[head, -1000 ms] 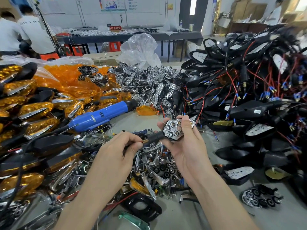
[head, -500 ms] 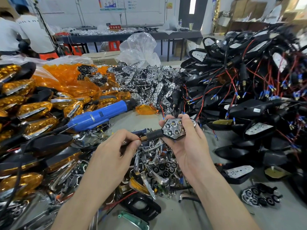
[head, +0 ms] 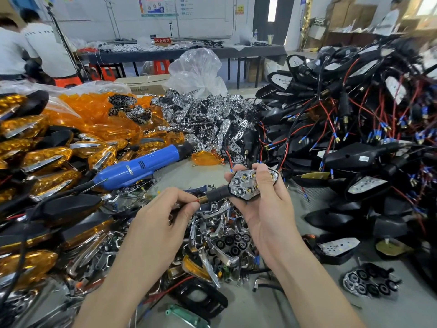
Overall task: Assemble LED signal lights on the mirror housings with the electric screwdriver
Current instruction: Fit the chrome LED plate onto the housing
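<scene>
The right hand (head: 267, 209) grasps one LED signal light (head: 251, 184) with the fingers curled round its body. It holds the light above the middle of the tabletop (head: 198, 172), a little to the right. The chrome face of the light, with its round cells, looks up to the camera. A black stem goes out from the light to the left and ends in a brass thread. The left hand (head: 160, 221) pinches this end between thumb and forefinger, where a thin red wire also shows. So both hands are closed on the same piece.

The electric screwdriver (head: 142, 166) is blue and lies untouched, on the left of the hands and behind them. It rests tilted on loose parts.

On the right stands a big heap of black mirror housings (head: 354, 157) with red and black wires. Far behind the hands there is a pile of chrome reflectors (head: 212, 119), and on its left a pile of orange lenses (head: 94, 114). Finished amber lights (head: 45, 157) fill the left edge. Under the hands lie mixed chrome trims (head: 220, 254). A single reflector (head: 371, 280) lies alone at the lower right.
</scene>
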`<control>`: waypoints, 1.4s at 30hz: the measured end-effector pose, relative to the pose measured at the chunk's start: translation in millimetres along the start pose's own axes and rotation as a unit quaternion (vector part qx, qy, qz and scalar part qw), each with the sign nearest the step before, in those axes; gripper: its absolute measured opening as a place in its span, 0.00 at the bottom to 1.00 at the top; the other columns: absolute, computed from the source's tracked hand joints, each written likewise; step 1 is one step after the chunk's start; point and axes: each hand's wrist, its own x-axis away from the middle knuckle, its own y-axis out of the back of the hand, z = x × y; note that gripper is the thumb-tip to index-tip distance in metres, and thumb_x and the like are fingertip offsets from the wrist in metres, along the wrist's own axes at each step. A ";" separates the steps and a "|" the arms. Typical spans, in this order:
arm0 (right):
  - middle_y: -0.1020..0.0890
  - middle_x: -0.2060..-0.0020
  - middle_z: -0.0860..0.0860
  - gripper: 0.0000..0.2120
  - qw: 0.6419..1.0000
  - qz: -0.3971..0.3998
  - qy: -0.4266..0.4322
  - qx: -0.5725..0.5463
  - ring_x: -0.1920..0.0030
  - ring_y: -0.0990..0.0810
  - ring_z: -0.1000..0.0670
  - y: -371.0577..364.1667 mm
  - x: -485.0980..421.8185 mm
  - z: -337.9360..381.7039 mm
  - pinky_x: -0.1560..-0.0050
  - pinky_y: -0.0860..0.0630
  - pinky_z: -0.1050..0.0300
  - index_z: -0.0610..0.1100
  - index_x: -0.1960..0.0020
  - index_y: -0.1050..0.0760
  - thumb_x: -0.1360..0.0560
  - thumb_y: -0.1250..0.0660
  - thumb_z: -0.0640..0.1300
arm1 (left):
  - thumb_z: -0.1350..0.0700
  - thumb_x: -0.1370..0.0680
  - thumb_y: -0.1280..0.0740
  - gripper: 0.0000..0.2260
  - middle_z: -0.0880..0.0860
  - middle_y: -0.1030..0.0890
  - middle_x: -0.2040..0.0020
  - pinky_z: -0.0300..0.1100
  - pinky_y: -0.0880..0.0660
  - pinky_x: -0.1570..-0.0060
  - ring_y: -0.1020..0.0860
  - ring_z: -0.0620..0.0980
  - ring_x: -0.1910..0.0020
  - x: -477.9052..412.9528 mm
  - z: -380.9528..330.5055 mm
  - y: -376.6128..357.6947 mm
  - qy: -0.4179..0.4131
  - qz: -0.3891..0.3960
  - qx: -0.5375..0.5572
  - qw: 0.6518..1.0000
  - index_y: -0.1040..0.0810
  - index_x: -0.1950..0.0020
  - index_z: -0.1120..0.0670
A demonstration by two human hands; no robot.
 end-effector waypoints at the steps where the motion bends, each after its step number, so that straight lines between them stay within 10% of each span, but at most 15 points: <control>1: 0.13 0.53 0.47 0.08 1.000 0.000 0.000 -0.001 0.49 0.13 0.46 0.0 -0.2 -0.2 0.55 0.17 0.53 0.44 0.45 0.28 0.16 0.40 0.48 | 0.39 0.25 0.39 0.08 0.32 0.21 0.51 0.34 0.30 0.57 0.23 0.34 0.50 -0.1 0.2 -0.4 0.001 0.000 0.000 1.000 0.24 0.53 0.40; 15: 0.13 0.54 0.49 0.11 0.999 0.023 -0.008 0.021 0.48 0.14 0.48 0.8 -2.1 -1.4 0.44 0.18 0.48 0.44 0.45 0.27 0.23 0.34 0.49 | 0.41 0.23 0.37 0.04 0.34 0.20 0.52 0.36 0.29 0.58 0.22 0.35 0.51 0.7 -2.9 0.8 -0.005 -0.001 0.003 1.000 0.25 0.52 0.38; 26: 0.13 0.53 0.45 0.14 0.999 0.026 0.001 0.044 0.54 0.15 0.50 4.4 -8.1 -5.7 0.56 0.18 0.57 0.43 0.46 0.25 0.28 0.30 0.49 | 0.32 0.21 0.47 0.14 0.45 0.16 0.54 0.52 0.20 0.52 0.19 0.42 0.57 -43.0 -28.9 3.8 0.005 0.192 -0.006 0.981 0.24 0.44 0.32; 35: 0.15 0.57 0.46 0.09 0.997 0.069 0.018 0.031 0.62 0.17 0.48 2.9 -4.7 -9.2 0.71 0.23 0.52 0.44 0.49 0.25 0.25 0.31 0.47 | 0.45 0.16 0.44 0.10 0.47 0.19 0.65 0.30 0.30 0.72 0.25 0.37 0.71 -62.7 -42.7 -18.1 0.024 0.263 0.085 0.961 0.27 0.38 0.34; 42: 0.13 0.56 0.51 0.14 0.995 0.051 -0.012 0.089 0.57 0.15 0.52 9.2 -7.8 -15.1 0.61 0.19 0.54 0.53 0.54 0.17 0.16 0.40 0.50 | 0.46 0.15 0.46 0.10 0.51 0.28 0.68 0.31 0.40 0.78 0.35 0.39 0.78 -53.6 -39.2 -20.7 0.064 0.224 0.059 0.971 0.32 0.41 0.30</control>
